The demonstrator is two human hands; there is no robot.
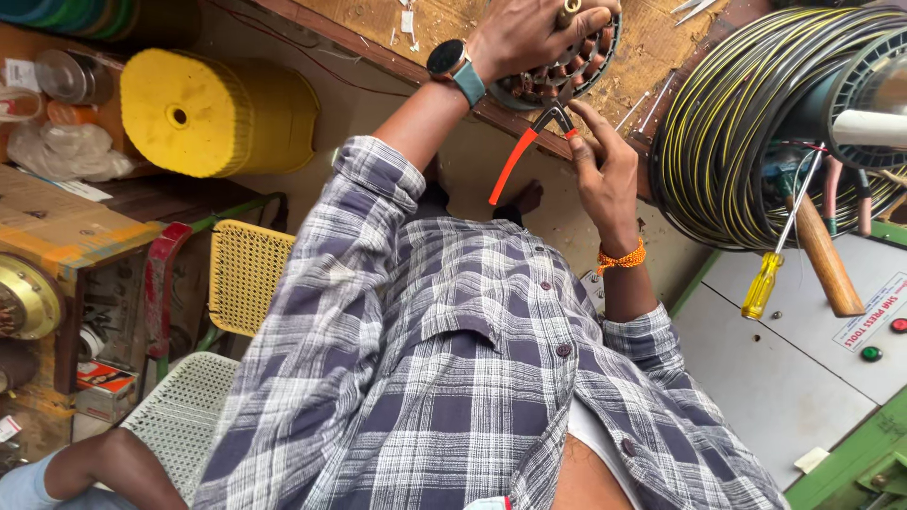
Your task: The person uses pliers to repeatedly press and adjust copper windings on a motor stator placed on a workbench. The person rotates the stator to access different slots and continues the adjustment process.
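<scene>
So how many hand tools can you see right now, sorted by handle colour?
Orange-handled pliers, in the right hand: 1
Yellow-handled screwdriver: 1
Wooden-handled tool: 1
Total: 3

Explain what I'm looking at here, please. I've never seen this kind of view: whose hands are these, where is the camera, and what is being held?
There is no machine at work here: a person uses two bare hands, and the single camera sits on that person's head, looking steeply down past a plaid shirt.

The left hand, with a watch on its wrist, grips a round metal part with slots around its rim, resting at the edge of a wooden bench. The right hand, with an orange thread band at the wrist, holds orange-handled pliers whose tip meets that part.

To the right lie a big reel of black-and-yellow wire, a yellow-handled screwdriver and a wooden handle. To the left are a yellow stool and a yellow mesh chair.
</scene>
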